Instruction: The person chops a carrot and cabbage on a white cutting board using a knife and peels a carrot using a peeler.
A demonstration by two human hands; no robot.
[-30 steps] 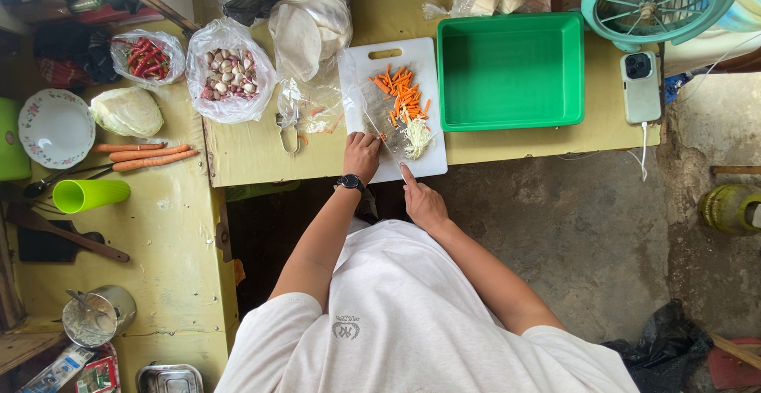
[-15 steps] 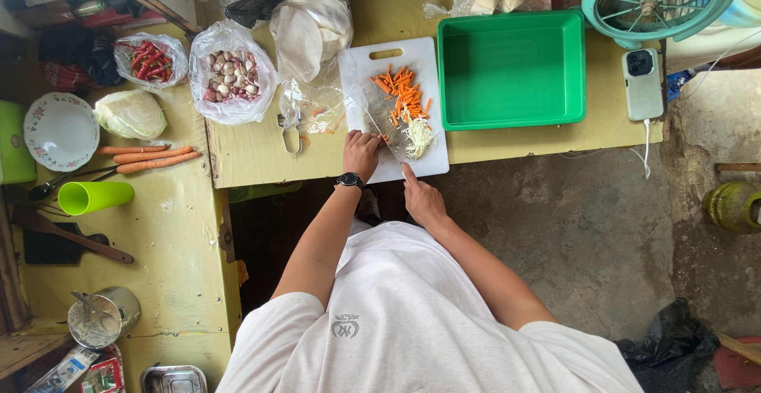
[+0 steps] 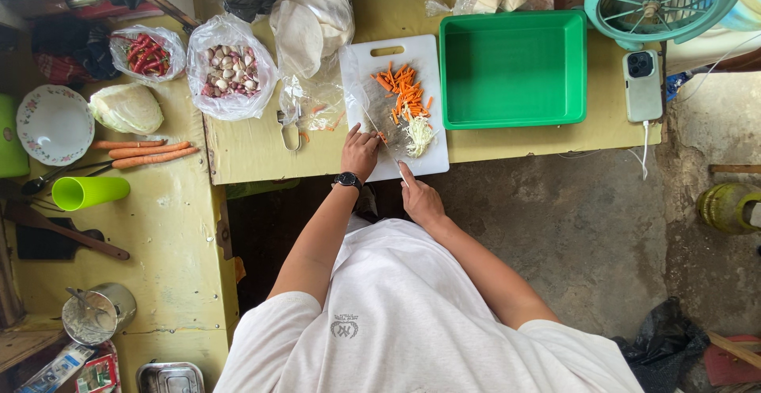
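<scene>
Clamped around the handle, the right hand (image 3: 420, 199) holds a knife (image 3: 379, 127) whose blade runs up and left across the white cutting board (image 3: 361, 64) in the upper middle of the frame. Left hand (image 3: 359, 153), watch on its wrist, presses down on the board's lower left part, fingers curled and touching the blade's side; whether anything sits under them cannot be told. Just past the blade lie orange carrot sticks (image 3: 404, 92) and a pale shredded heap (image 3: 418, 135). Right of the board sits a green tray (image 3: 511, 116). Left of it, a bag of garlic (image 3: 228, 72); further left, whole carrots (image 3: 143, 154) and a cabbage half (image 3: 125, 108).
</scene>
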